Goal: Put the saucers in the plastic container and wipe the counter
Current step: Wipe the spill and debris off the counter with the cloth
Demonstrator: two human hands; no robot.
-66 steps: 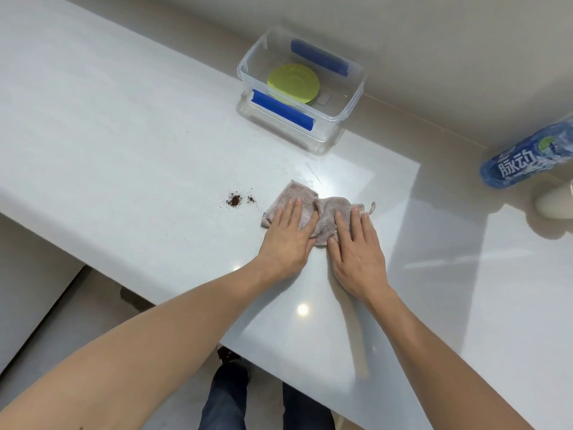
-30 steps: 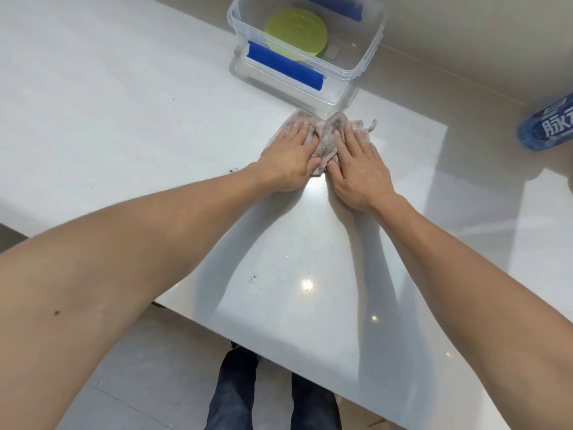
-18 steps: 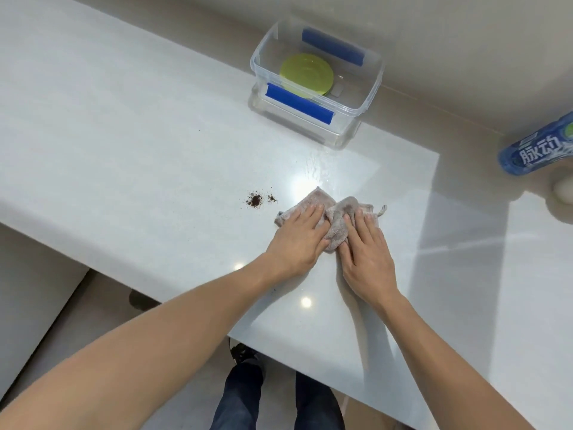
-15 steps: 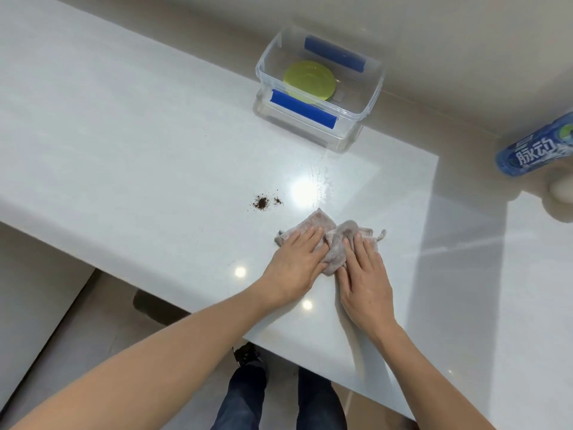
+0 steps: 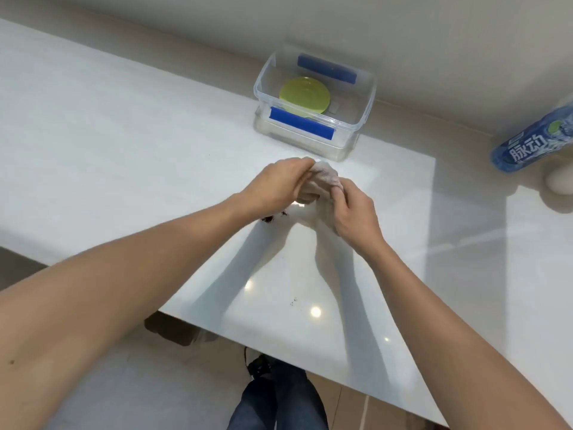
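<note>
One green saucer (image 5: 304, 94) lies in one plastic container (image 5: 366, 97). Near it, left hand (image 5: 276, 184) and right hand (image 5: 353, 212) each grip one bunched cloth (image 5: 322, 181), fingers curled, above the surface (image 5: 124, 135).

This looks like a home kitchen. A long white glossy counter (image 5: 130, 125) runs along a plain beige wall (image 5: 341, 23), and pale floor tiles (image 5: 173, 383) show below its edge. On the counter stand a clear plastic container (image 5: 366, 97) with blue clips, a blue drink bottle (image 5: 533, 141) and a small white object (image 5: 559, 183), which are usual household things.
</note>
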